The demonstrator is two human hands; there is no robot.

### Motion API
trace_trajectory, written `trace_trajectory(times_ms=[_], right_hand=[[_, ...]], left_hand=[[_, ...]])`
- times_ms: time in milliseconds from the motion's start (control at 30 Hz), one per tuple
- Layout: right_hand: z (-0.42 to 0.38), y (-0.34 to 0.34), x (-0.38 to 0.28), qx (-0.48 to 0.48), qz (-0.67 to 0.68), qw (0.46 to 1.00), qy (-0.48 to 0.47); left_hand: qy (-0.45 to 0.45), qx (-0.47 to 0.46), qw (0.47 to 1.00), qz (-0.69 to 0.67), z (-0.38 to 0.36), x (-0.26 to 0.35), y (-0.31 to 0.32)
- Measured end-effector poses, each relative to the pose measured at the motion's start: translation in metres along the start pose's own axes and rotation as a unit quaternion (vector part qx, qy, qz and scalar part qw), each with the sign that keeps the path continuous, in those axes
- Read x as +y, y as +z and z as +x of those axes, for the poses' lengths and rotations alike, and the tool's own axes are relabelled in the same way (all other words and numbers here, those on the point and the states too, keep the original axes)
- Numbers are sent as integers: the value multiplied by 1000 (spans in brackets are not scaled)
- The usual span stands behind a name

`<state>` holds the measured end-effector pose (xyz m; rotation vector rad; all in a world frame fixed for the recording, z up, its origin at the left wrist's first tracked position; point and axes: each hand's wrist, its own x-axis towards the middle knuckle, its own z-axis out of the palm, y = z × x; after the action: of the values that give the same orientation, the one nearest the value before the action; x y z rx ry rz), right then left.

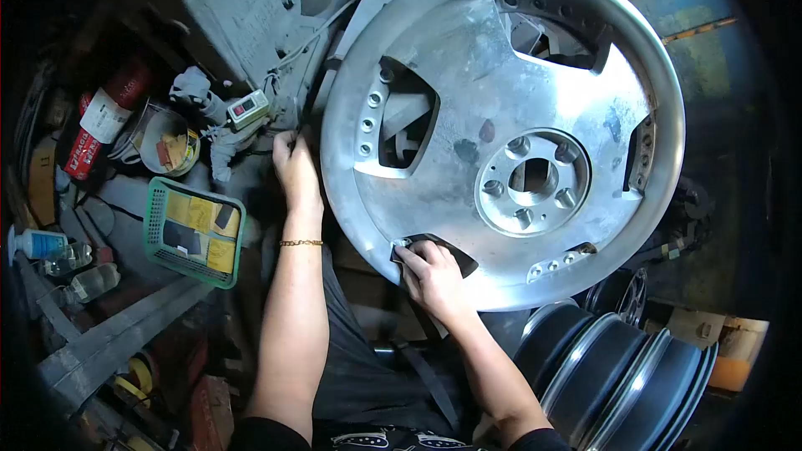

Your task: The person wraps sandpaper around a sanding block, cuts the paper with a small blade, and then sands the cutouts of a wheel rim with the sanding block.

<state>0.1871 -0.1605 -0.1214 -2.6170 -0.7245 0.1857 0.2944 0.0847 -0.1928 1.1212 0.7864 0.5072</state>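
A large silver car wheel [451, 200] faces me, its bare metal disc streaked with dull smudges around a bored hub. My right hand [434, 280] is at the lower-left window of the disc, with its fingers bent together into the corner of the cutout. A small pale bit shows at those fingertips; what they pinch I cannot make out. Beside the wheel's left rim is my left hand [298, 174], a chain bracelet [301, 243] on its wrist. Its fingers are curled, and their tips are partly hidden.
A green basket [153, 238] of yellow and dark sheets stands at left. Near it are a bucket [157, 135], a switch box [248, 109], a red-and-white container [104, 121] and bottles [93, 282]. Dark wheel barrels [614, 367] lie at lower right.
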Motion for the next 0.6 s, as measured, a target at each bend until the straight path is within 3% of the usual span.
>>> trace_trajectory(times_ms=[67, 300, 500, 600], right_hand=[[0, -7, -2, -55, -4, 998, -1], [3, -1, 2, -58, 2, 998, -7], [2, 8, 4, -24, 25, 999, -1], [3, 14, 3, 10, 29, 999, -18]], left_hand=[[-38, -42, 998, -32, -13, 20, 7], [-59, -96, 990, -85, -6, 7, 10], [-119, -124, 968, -183, -4, -5, 13], [-132, -124, 972, -148, -9, -3, 15]])
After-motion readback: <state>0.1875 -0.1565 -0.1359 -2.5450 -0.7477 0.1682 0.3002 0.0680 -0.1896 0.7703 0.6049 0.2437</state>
